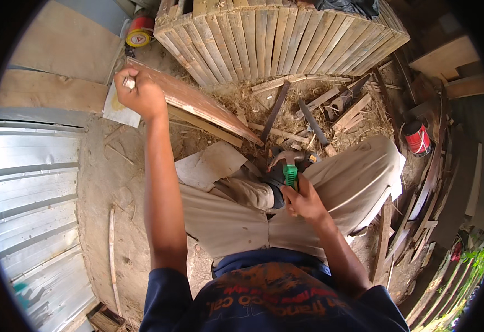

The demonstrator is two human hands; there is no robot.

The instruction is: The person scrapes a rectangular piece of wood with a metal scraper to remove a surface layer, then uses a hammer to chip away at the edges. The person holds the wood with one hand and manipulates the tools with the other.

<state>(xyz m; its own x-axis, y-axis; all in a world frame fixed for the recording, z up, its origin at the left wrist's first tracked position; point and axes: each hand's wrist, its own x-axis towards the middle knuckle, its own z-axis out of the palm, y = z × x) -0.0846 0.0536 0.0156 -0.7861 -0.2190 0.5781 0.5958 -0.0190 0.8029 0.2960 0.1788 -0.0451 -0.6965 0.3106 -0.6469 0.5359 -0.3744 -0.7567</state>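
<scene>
My left hand [145,97] is closed at the upper end of a long reddish-brown wooden board [203,105], gripping its edge. A small whitish bit shows at its curled fingers; I cannot tell what it is. The board slants from that hand down toward my feet. In front of my lap, my right hand [304,200] is wrapped round the handle of a claw hammer [290,172] with a green grip. Its rusty-looking head is above the fist, close to my dark shoe [276,193]. Another, narrower plank [206,126] lies just below the board.
A curved slatted wooden structure [275,44] stands ahead. Wood offcuts [352,113] and straw litter the dirt floor. A red-and-yellow can [140,32] is at far left, a red can [417,138] at right. Corrugated metal sheeting [37,193] lines the left; long wood strips [419,205] lie right.
</scene>
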